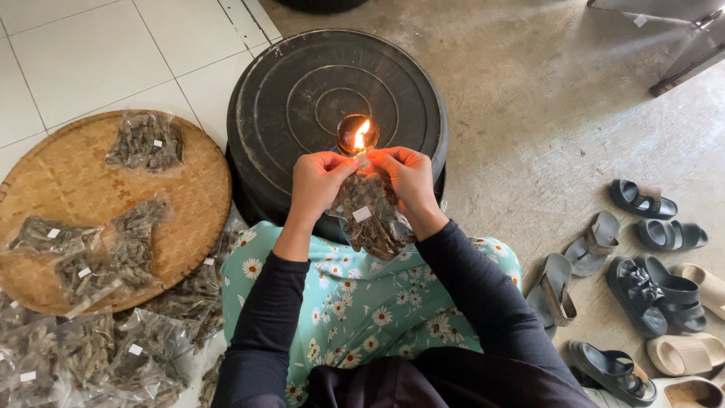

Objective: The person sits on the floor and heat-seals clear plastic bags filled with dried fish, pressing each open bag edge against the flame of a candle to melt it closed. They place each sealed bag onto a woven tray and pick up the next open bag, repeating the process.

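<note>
Left hand: [317, 181] pinching the top edge of the clear packet [370, 215] of dark dried pieces.
Right hand: [408, 175] gripping the other corner, mouth stretched taut.
Flame: [361, 136] small lamp on the black upturned tub [332, 91], apparently just touching the packet's edge.
Tip: keep the edge taut, pass evenly, fingertips clear.

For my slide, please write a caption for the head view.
Both hands, left hand and right hand, hold a clear bag of dried pieces at a flame.
</note>
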Motion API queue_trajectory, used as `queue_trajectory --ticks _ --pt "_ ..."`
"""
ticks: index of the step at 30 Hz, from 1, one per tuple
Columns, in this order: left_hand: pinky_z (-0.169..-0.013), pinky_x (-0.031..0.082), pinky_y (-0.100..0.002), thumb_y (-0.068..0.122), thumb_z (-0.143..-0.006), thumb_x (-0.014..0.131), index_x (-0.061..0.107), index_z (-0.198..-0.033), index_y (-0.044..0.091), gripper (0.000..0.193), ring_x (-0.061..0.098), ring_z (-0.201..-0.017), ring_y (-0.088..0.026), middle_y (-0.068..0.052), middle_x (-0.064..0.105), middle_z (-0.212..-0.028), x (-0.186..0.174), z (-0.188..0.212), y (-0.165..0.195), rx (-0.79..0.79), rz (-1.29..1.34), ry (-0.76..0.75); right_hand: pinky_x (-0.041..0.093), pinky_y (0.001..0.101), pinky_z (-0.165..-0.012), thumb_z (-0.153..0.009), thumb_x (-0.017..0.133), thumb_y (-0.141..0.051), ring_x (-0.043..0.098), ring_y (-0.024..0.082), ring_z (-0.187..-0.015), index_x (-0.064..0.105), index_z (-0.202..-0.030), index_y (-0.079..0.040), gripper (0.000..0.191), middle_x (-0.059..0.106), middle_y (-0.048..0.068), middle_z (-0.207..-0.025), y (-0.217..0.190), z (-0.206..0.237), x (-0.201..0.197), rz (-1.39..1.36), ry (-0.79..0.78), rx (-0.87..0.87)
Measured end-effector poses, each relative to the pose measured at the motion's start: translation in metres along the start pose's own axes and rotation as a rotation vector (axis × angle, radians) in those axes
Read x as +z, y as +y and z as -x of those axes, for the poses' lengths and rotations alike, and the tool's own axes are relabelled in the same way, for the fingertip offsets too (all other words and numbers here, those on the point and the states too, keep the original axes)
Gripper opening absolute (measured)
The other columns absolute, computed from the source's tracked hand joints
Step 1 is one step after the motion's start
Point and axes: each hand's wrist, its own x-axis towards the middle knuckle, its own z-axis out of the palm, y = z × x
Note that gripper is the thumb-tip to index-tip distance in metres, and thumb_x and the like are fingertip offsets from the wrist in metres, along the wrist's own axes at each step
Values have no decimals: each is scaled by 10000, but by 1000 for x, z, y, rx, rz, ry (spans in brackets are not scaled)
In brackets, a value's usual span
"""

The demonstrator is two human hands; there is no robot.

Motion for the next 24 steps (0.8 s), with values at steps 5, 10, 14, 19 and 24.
queue_trajectory --ticks 5,10,14,19,24 --pt "-617 522 -214 169 -871 778 795 -892 -26 197 671 -671 -45 -53 777 -772 1 -3 -8 -11 114 -43 542 251 -629 -943 687 -34 681 127 -685 743 -944 87 133 748 117 -818 -2 -5 -4 66 -15 -12" --pt "-610 481 -217 159 -878 820 792 -893 -58 220 617 -669 -52 -66 753 -778 0 -4 -13 -62 152 -77 448 222 -553 -944 706 -47 614 85 -638 758 -941 66 125 733 86 -803 -4 -8 -7 138 -9 -20" --pt "-640 522 -206 146 -885 774 786 -917 -45 194 665 -697 -47 -53 772 -801 1 -7 -19 -32 193 -77 541 232 -596 -930 695 -42 672 101 -651 744 -919 63 117 744 87 -800 -5 -9 -8 44 -20 7" --pt "-640 514 -213 134 -900 772 788 -935 -48 186 648 -697 -57 -73 761 -806 1 -10 -27 -19 165 -55 474 229 -549 -944 690 -40 643 113 -628 747 -932 61 116 742 106 -799 -6 -12 -12 35 -7 22" --pt "-689 564 -208 127 -893 751 774 -944 -38 174 710 -736 -62 -58 778 -831 1 -10 -28 -3 255 -77 552 253 -594 -935 692 -29 691 136 -656 732 -923 69 107 739 112 -801 -6 -14 -13 -15 -14 32"
